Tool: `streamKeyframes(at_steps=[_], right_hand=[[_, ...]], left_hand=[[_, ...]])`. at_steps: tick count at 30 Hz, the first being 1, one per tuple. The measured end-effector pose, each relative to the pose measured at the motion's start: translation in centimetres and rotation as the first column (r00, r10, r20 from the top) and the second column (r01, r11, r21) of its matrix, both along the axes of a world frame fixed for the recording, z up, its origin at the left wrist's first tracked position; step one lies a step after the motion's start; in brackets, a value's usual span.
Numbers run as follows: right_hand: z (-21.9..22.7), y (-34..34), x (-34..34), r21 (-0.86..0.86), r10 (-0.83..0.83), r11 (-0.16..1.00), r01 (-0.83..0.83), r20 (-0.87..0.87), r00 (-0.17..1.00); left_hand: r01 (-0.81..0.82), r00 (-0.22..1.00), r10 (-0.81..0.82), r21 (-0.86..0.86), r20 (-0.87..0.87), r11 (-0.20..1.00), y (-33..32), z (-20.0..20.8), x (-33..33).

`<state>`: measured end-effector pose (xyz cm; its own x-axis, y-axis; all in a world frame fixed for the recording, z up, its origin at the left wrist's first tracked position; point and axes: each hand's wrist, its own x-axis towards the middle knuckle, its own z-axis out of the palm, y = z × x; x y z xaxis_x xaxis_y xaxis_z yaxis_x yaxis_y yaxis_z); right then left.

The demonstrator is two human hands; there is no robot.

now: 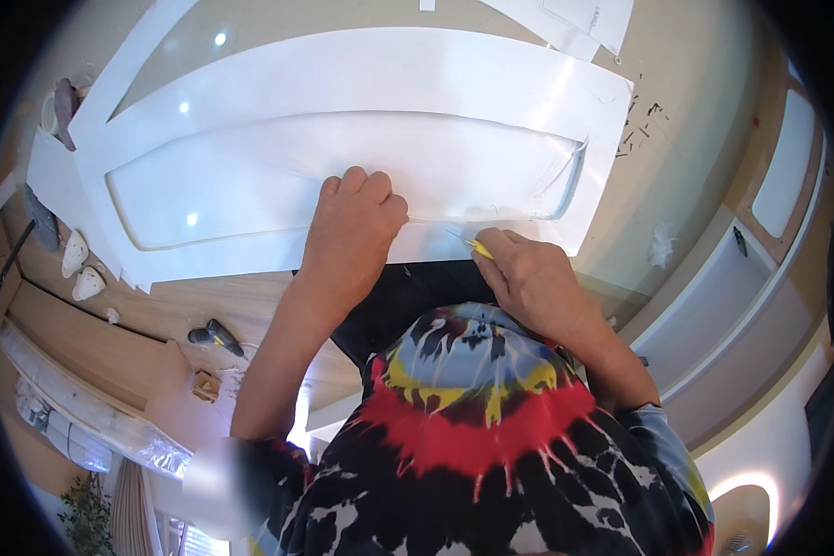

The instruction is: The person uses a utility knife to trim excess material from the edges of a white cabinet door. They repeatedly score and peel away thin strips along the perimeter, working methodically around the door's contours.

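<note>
A large white sheet (380, 74) lies across the glass-like tabletop before me, with a long, curved panel shape (278, 162) outlined in its middle. Curled into a closed grip, my left hand (354, 227) rests at the near edge of that outline; what its fingertips pinch, if anything, is hidden. To the right of it, my right hand (533, 273) grips a yellow craft knife (481, 248), its thin blade pointing left over the sheet's near strip. Thin white shavings (551, 176) lie at the outline's right end.
Dark scraps (644, 120) are scattered right of the sheet, with a crumpled clear wrapper (661, 246) nearer me. More white sheets (574, 23) lie at the far side. A cordless drill (217, 337) is on the lower left, near white respirator-like cups (76, 252). Shelving (704, 287) stands right.
</note>
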<state>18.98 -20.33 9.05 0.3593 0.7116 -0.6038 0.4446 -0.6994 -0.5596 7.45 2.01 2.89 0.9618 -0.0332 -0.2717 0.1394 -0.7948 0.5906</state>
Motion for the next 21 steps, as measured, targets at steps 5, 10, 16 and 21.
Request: streamKeyframes(at_steps=[5,10,16,21], right_hand=[[-0.9,1.3,0.3,-0.057,0.110,0.993,-0.107,0.050,0.993],[-0.8,1.7,0.5,-0.053,0.121,0.991,-0.121,0.011,0.993],[-0.6,2.3,0.8,-0.070,0.116,0.991,-0.115,0.006,0.993],[-0.7,2.6,1.1,-0.072,0.152,0.986,-0.152,-0.010,0.988]], left_hand=[[0.168,0.986,-0.168,0.031,-0.015,0.985,0.9,0.1,1.0],[0.208,0.976,-0.211,0.063,0.050,0.976,1.0,-0.7,0.2],[0.030,0.998,-0.028,-0.043,0.056,0.999,0.1,-1.7,-1.2],[-0.185,0.978,0.197,-0.156,0.071,0.970,-0.9,-1.5,-1.0]])
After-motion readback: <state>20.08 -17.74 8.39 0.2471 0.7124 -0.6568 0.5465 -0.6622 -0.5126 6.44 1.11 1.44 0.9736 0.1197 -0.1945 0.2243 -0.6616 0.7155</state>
